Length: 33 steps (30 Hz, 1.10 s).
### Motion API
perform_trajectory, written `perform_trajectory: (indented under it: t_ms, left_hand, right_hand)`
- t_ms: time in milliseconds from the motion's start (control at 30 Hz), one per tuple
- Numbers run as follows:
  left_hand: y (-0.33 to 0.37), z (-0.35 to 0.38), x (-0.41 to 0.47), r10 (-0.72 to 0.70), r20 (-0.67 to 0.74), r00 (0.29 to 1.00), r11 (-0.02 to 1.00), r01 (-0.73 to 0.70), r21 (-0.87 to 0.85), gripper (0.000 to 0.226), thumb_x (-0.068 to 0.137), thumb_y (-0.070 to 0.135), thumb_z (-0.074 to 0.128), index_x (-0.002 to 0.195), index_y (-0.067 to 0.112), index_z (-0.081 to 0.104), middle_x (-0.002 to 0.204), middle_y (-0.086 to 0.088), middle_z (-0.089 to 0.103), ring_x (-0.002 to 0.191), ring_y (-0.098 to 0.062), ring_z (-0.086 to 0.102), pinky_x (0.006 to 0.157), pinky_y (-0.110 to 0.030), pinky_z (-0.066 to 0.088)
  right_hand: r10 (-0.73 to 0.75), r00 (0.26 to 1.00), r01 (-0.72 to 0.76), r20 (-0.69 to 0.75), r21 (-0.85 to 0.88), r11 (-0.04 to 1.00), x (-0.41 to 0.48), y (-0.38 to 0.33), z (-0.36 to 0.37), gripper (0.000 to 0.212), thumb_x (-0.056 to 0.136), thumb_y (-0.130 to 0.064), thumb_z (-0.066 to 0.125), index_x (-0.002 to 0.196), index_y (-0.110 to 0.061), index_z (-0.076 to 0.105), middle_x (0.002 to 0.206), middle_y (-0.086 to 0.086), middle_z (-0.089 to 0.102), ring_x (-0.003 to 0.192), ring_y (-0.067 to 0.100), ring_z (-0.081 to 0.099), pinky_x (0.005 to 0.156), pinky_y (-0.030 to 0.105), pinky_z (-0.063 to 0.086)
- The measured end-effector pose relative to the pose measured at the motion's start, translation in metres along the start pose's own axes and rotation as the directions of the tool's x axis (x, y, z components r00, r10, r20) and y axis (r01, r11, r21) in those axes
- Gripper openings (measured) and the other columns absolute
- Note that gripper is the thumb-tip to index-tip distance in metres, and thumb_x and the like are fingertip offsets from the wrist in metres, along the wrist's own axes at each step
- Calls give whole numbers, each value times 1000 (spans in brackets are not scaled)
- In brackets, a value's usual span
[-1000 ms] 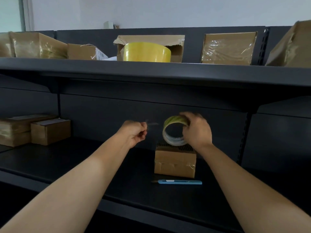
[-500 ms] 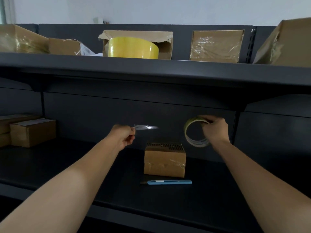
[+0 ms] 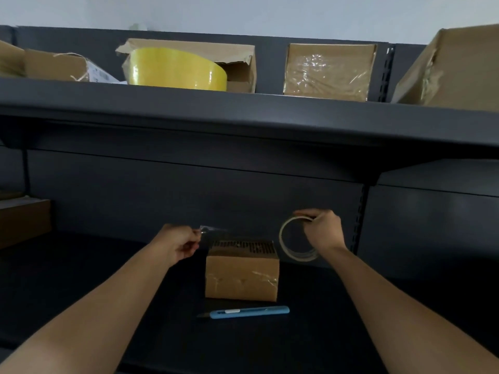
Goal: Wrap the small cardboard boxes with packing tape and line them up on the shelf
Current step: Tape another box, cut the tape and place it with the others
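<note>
Nearest: a blue utility knife [image 3: 248, 311] is lying on the lower shelf [image 3: 81, 279], just in front of the small cardboard box [image 3: 241, 276]. Nobody is touching it.

The box is sitting mid-shelf, between the two forearms. Clear tape is already showing across its front face. The top, with a dark printed patch, is looking bare, though I cannot tell for certain.

Left hand [image 3: 178, 242] is hovering above and left of the box, fingers curled and pinching the free end of a clear tape strip [image 3: 213, 229]. Right hand [image 3: 322, 230] is holding up the tape roll [image 3: 298, 256] right of the box, fingers curled over the top of its rim.

Change: a second ago the roll was hanging directly over the box with the hands close together. Now the hands are spreading apart and the strip is stretching between them above the box top.

Judgement: a length is being drawn out for the next pass, probably over the top. The strip is not yet touching cardboard. Cutting and lining up are still to come.

Farther left, another brown box [image 3: 24, 220] is standing on the same shelf.

Farthest: the upper shelf [image 3: 243, 109] is carrying a big yellow roll [image 3: 175, 70] in front of a torn carton, and a film-wrapped box [image 3: 328, 71] beside it.
</note>
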<state>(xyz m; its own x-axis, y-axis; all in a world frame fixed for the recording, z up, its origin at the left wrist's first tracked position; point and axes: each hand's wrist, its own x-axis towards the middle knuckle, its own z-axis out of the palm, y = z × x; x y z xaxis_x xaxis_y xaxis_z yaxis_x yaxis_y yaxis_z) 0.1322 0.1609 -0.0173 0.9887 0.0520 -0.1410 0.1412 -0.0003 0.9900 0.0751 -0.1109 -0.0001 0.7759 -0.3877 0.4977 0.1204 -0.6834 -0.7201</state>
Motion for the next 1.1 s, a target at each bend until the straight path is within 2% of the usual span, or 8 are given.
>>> perform_trajectory:
  t_ms: [67, 167, 333, 633, 867, 967, 1100]
  left_hand:
    - [-3, 1, 4, -21, 11, 1000, 1000, 21, 12, 18, 90, -8, 50, 79, 2, 59, 73, -10, 56, 62, -16, 51, 52, -24, 42]
    - [-6, 2, 7, -39, 37, 999, 999, 39, 8, 20, 90, -8, 49, 76, 3, 59, 72, -9, 56, 62, -17, 50, 53, -26, 40]
    - [-7, -1, 5, -55, 47, 997, 998, 56, -18, 17, 89, -8, 50, 79, 2, 59, 73, -10, 56, 64, -17, 50, 56, -26, 41]
    - [-11, -3, 4, -83, 63, 995, 996, 85, -26, 14, 88, -8, 52, 80, 0, 60, 76, -12, 56, 66, -18, 50, 57, -27, 42]
    - [-20, 1, 4, -118, 72, 990, 992, 121, -33, 14, 89, -6, 50, 82, 1, 59, 78, -12, 56, 68, -19, 50, 57, -27, 42]
    - [-23, 3, 4, -138, 73, 988, 990, 141, -26, 14, 89, -7, 49, 82, 1, 58, 80, -13, 56, 67, -19, 49, 56, -27, 41]
    - [-27, 8, 0, -156, 81, 984, 987, 158, -15, 17, 89, -9, 46, 85, 3, 57, 83, -13, 57, 69, -19, 51, 56, -27, 40]
  right_hand:
    - [6, 1000, -6, 6, 4, 1000, 3, 5, 1, 32, 90, -1, 53, 100, -22, 75, 93, 0, 72, 48, 15, 54, 41, 25, 45]
    - [16, 1000, -17, 15, 26, 1000, 5, 10, 4, 32, 90, 0, 53, 101, -21, 75, 99, -1, 72, 55, 10, 58, 48, 22, 50]
    - [2, 1000, -3, 17, 48, 999, 6, 15, 7, 32, 89, 1, 53, 102, -18, 75, 107, -1, 71, 67, 0, 57, 50, 6, 44]
    - [7, 1000, -8, 10, 58, 998, 2, 23, 11, 31, 89, 1, 55, 102, -18, 76, 107, -2, 71, 80, 4, 59, 64, 9, 45]
    - [-3, 1000, 3, -1, 47, 999, -3, 34, 14, 33, 89, 2, 54, 104, -20, 75, 107, -3, 71, 76, 0, 58, 58, 1, 42]
    - [-21, 1000, 21, -6, 24, 999, -6, 34, 17, 34, 89, 2, 53, 105, -19, 75, 105, -3, 71, 67, -2, 58, 56, 5, 45]
    - [-41, 999, 41, -19, 6, 999, -9, 32, 20, 36, 87, 4, 52, 106, -17, 74, 107, 0, 72, 76, 9, 62, 65, 16, 49]
